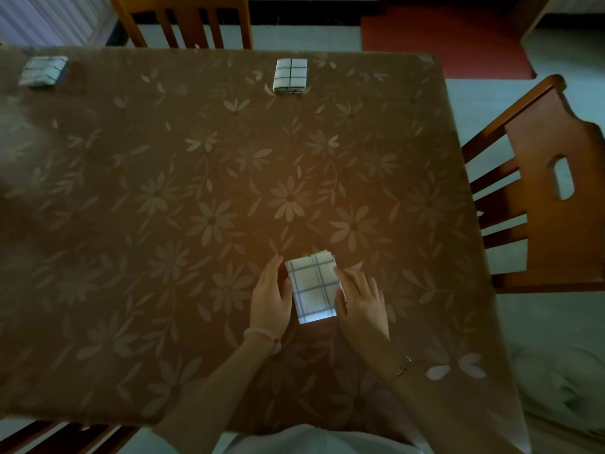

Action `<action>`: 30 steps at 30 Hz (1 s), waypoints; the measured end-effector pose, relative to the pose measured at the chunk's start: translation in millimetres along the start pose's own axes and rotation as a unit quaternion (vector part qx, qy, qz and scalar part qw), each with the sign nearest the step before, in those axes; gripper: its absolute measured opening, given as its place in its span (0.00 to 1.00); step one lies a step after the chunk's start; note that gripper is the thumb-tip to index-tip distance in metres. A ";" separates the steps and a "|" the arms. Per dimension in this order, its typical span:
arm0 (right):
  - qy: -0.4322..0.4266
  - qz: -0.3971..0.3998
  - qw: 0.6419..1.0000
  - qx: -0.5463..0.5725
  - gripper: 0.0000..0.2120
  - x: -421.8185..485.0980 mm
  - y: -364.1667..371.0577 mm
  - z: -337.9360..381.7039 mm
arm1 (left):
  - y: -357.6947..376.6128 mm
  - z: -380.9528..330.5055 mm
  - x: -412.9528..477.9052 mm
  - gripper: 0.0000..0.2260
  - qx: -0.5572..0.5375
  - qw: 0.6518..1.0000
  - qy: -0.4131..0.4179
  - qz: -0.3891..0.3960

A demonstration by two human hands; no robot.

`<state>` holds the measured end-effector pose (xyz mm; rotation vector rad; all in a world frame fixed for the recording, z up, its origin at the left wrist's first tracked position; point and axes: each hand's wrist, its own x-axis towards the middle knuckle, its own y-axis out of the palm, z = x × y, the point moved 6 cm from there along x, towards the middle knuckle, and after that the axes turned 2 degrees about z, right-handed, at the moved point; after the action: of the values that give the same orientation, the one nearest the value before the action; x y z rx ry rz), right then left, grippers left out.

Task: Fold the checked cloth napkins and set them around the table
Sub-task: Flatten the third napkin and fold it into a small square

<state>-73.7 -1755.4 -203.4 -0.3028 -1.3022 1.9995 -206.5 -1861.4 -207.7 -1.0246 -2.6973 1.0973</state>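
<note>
A folded white napkin with blue checks (312, 286) lies on the table near its front edge, between my two hands. My left hand (270, 294) rests flat against the napkin's left side, fingers together. My right hand (361, 299) presses on the napkin's right edge, covering part of it. A second folded checked napkin (290, 76) lies at the far edge of the table. A third folded napkin (43, 71) sits at the far left corner, dim and blurred.
The table wears a brown cloth with pale flowers (212, 191). One wooden chair (550, 198) stands at the right side, another (190, 21) at the far side, a third (49, 437) at the near left. A red mat (445, 37) lies on the floor beyond.
</note>
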 end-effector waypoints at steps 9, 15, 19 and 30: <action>0.027 0.066 0.997 0.042 0.24 -1.8 17.9 3.2 | 28.2 -4.5 -16.7 0.22 0.035 0.996 0.044 0.068; 0.052 0.060 0.995 0.059 0.26 -6.2 16.5 -7.0 | 34.1 -7.0 -10.5 0.24 0.120 0.979 0.127 0.106; 0.042 0.033 0.997 0.047 0.25 -4.1 11.4 -10.8 | 26.2 -11.5 -12.7 0.24 0.164 0.969 0.168 0.072; -0.079 0.191 0.968 -0.143 0.25 4.8 52.3 -14.9 | 50.4 -5.5 -3.6 0.25 0.293 0.916 0.245 0.122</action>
<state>-92.0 -1753.8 -254.8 -0.5793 -1.7477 2.1808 -173.9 -1833.6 -235.1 -1.3037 -1.7281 1.3407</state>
